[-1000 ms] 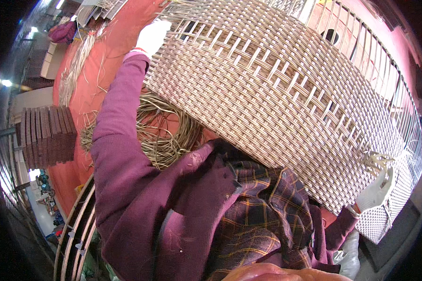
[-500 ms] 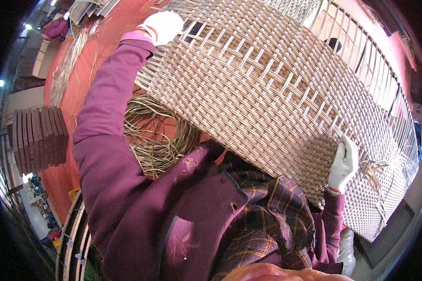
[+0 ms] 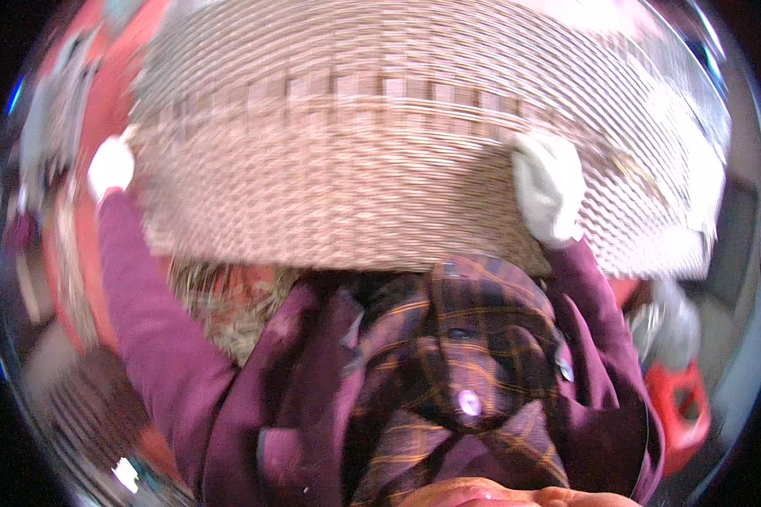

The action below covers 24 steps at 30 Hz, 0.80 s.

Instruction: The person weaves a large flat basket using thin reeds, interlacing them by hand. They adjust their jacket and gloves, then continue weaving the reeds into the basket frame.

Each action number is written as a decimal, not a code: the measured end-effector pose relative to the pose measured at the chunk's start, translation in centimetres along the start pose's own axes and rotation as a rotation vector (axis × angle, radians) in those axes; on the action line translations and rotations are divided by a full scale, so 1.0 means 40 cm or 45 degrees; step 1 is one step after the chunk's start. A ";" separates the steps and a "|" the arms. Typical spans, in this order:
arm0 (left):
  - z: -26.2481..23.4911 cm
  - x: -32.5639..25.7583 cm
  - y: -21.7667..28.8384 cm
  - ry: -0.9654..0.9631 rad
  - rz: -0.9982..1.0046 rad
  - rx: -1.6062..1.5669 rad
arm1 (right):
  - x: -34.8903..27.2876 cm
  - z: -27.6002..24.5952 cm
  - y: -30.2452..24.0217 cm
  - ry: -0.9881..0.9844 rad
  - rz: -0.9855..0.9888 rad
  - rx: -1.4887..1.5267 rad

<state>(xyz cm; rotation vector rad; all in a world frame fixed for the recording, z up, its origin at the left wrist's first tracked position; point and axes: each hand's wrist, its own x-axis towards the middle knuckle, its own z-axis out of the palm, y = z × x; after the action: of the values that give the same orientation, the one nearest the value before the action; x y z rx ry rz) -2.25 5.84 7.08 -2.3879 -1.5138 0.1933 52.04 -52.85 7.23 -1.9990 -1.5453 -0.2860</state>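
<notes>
1. Across the upper half of the view spreads a wide woven panel (image 3: 338, 186), its long near edge close against the person's front. It lies so close, it seems, that both arms can reach over it without stretching.

2. Beyond the panel's left edge and under its near edge shows a red surface (image 3: 106, 93); whether it carries the panel's weight is hidden.

3. At the panel's left edge is the white-gloved left hand (image 3: 112, 167), its arm extended. Blur hides the fingers, so I cannot tell whether they grip a strand or the rim; the place would suit steadying that end.

4. Over the panel's right part, nearer its right edge than its left, the gloved right hand (image 3: 551, 186) has its fingers curled, tips near an open band (image 3: 372, 91) that runs across the weave. Whether they pinch anything I cannot tell; the curl suggests feeling or guiding something along that band.

5. Just below the left part of the near edge lies a tangle of loose strands (image 3: 237, 308), probably put there to be close to the left arm.

6. Off the near right corner, a red container (image 3: 687, 435) and clear plastic (image 3: 676, 317) sit beside the person, seemingly set aside from the weave.
</notes>
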 end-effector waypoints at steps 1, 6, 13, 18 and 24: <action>-0.003 0.025 -0.014 -0.037 0.175 0.131 | 0.002 0.000 0.011 0.064 -0.027 0.123; -0.176 0.069 0.093 0.143 -0.055 0.273 | 0.001 -0.021 0.025 -0.081 -0.160 0.222; -0.395 -0.249 0.857 0.512 0.925 -0.791 | -0.012 -0.019 0.022 -0.151 -0.139 0.186; -0.545 -0.443 1.228 0.509 1.341 -1.163 | -0.036 -0.047 0.060 0.116 -0.058 0.040; -0.550 -0.453 1.348 0.564 1.366 -1.066 | -0.052 -0.068 0.109 0.142 0.143 -0.203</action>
<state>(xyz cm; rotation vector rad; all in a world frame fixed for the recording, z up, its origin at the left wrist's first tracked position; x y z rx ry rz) 42.22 -35.85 9.33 -3.2960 0.0565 -0.8422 55.96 -56.74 6.96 -2.1446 -1.3732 -0.4794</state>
